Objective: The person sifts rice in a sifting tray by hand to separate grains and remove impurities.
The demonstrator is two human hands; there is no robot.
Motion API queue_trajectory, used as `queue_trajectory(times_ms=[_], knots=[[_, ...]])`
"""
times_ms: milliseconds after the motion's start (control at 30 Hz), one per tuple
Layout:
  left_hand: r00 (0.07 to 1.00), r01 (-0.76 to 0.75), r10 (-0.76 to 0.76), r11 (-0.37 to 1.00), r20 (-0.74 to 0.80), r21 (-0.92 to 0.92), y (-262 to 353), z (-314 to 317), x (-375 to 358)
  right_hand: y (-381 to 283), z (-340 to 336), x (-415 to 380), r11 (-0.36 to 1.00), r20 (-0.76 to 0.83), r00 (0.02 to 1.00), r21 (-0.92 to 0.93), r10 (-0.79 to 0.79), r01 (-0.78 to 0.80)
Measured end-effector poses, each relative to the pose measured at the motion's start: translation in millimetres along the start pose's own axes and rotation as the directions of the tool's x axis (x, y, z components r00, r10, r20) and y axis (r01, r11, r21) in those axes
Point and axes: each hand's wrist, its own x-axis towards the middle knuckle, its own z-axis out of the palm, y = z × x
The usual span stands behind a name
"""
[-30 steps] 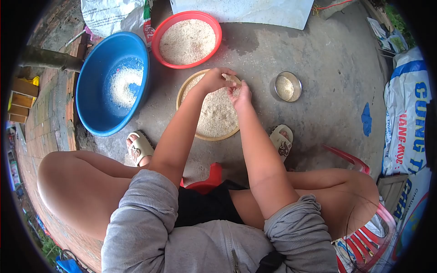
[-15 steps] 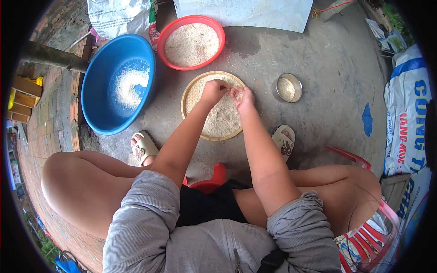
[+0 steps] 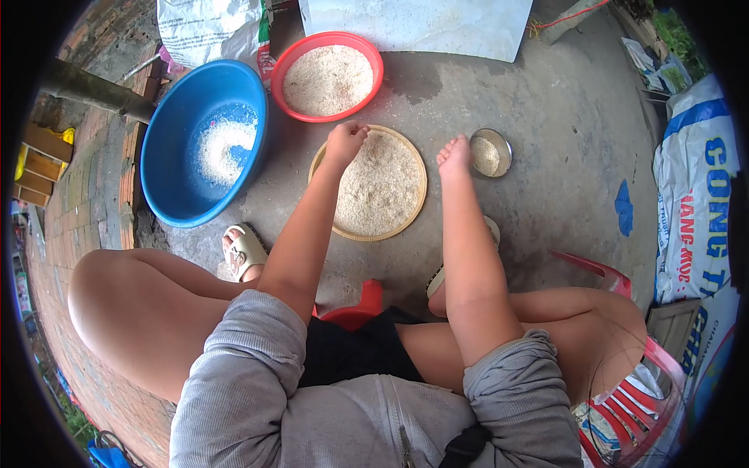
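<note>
A round woven tray (image 3: 422, 204) heaped with pale grain (image 3: 378, 187) lies on the ground before me. Over its upper left edge is my left hand (image 3: 347, 142), fingers curled together in a pinch; what they hold is too small to name. My right hand (image 3: 454, 154) is to the right of the tray, beside a small metal bowl (image 3: 508, 154) with some grain in it. Its fingers are folded in, and their contents are hidden. A red basin (image 3: 377, 87) full of grain stands beyond the tray.
At the left a large blue basin (image 3: 168, 171) holds some white grain. A white printed sack (image 3: 207, 31) and a pale board (image 3: 413, 27) are at the back. More printed sacks (image 3: 698, 195) and a red plastic chair (image 3: 659, 363) stand at the right. My sandalled feet flank the tray.
My hands have parted: the left moved left and slightly up, the right moved right, off the tray toward the metal bowl, and closed. My right foot has shifted inward.
</note>
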Motion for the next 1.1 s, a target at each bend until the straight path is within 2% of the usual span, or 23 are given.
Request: queue_trajectory(times_ms=[33,100,133,167,200,233,300,333,367,400,433,467,533,567,600,633,667,700,767,933,1000,1033,1100], knots=[[1.0,0.002,-0.002,1.0,-0.004,-0.002,-1,-3,0,-17,0,-1,0.998,-0.13,0.989,0.008,-0.063,0.065],[0.998,0.069,-0.069,0.997,0.009,-0.04,0,-10,-3,-39,-13,21,0.977,-0.291,0.934,-0.11,-0.206,0.181],[0.997,0.072,-0.071,0.996,0.023,-0.044,-7,-10,-1,-44,-22,36,0.977,-0.291,0.934,-0.111,-0.207,0.181],[0.997,0.072,-0.071,0.996,0.023,-0.047,-12,-10,0,-46,-32,52,0.767,-0.17,0.926,-0.621,-0.336,0.165],[0.997,0.073,-0.072,0.997,0.041,-0.025,-17,-10,1,-47,-37,60,0.317,0.001,0.924,-0.939,-0.382,0.132],[0.996,0.072,-0.072,0.997,0.06,-0.005,-20,-10,1,-46,-33,40,0.314,0.001,0.923,-0.94,-0.386,0.133],[1.0,0.026,-0.027,0.998,0.001,0.061,-23,-11,-1,-31,-17,-31,0.015,-0.007,0.837,-1.0,-0.548,0.002],[0.998,-0.012,0.02,0.991,-0.055,0.136,-24,-10,-4,-13,-22,-28,0.001,0.088,0.765,-0.993,-0.638,0.115],[0.998,-0.008,0.016,0.991,-0.058,0.133,-22,-12,-8,2,-24,-33,-0.005,0.093,0.765,-0.993,-0.637,0.117],[0.986,-0.015,0.044,0.984,-0.162,0.176,-17,-16,-13,18,-27,-40,-0.156,0.287,0.612,-0.953,-0.737,0.259],[0.962,-0.018,0.077,0.975,-0.262,0.22,-17,-18,-18,31,-27,-49,-0.32,0.46,0.417,-0.875,-0.784,0.364],[0.961,-0.016,0.075,0.975,-0.265,0.22,-16,-20,-22,39,-26,-58,-0.35,0.558,0.434,-0.81,-0.707,0.471],[0.896,0.058,0.063,0.965,-0.439,0.257,-21,-26,-30,54,-24,-67,-0.373,0.74,0.429,-0.647,-0.519,0.665],[0.895,0.058,0.064,0.965,-0.442,0.257,-23,-29,-35,61,-23,-70,-0.367,0.818,0.405,-0.554,-0.409,0.748],[0.87,0.082,0.095,0.94,-0.484,0.332,-29,-31,-40,66,-22,-74,-0.367,0.82,0.401,-0.55,-0.409,0.75],[0.843,0.112,0.129,0.908,-0.523,0.404,-32,-32,-48,72,-22,-78,-0.368,0.865,0.408,-0.496,-0.292,0.787],[0.849,0.097,0.195,0.856,-0.491,0.508,-36,-32,-57,77,-23,-81,-0.361,0.898,0.406,-0.44,-0.17,0.822],[0.847,0.102,0.194,0.854,-0.495,0.51,-41,-32,-65,81,-25,-82,-0.36,0.9,0.402,-0.435,-0.167,0.825],[0.879,-0.073,0.375,0.716,-0.294,0.694,-51,-31,-80,88,-30,-80,-0.399,0.935,0.345,-0.349,-0.082,0.848],[0.831,-0.086,0.445,0.696,-0.334,0.713,-41,-22,-91,94,-28,-63,-0.432,0.935,0.346,-0.344,-0.075,0.834],[0.826,-0.213,0.495,0.716,-0.269,0.665,-33,-17,-86,96,-24,-60,-0.278,0.872,0.455,-0.489,-0.181,0.827],[0.823,-0.311,0.514,0.763,-0.24,0.567,-31,-12,-80,96,-18,-61,-0.278,0.873,0.453,-0.487,-0.178,0.828],[0.982,-0.128,0.149,0.978,-0.12,0.167,-26,7,-69,97,-5,-63,-0.021,0.823,0.431,-0.472,-0.37,0.882]])
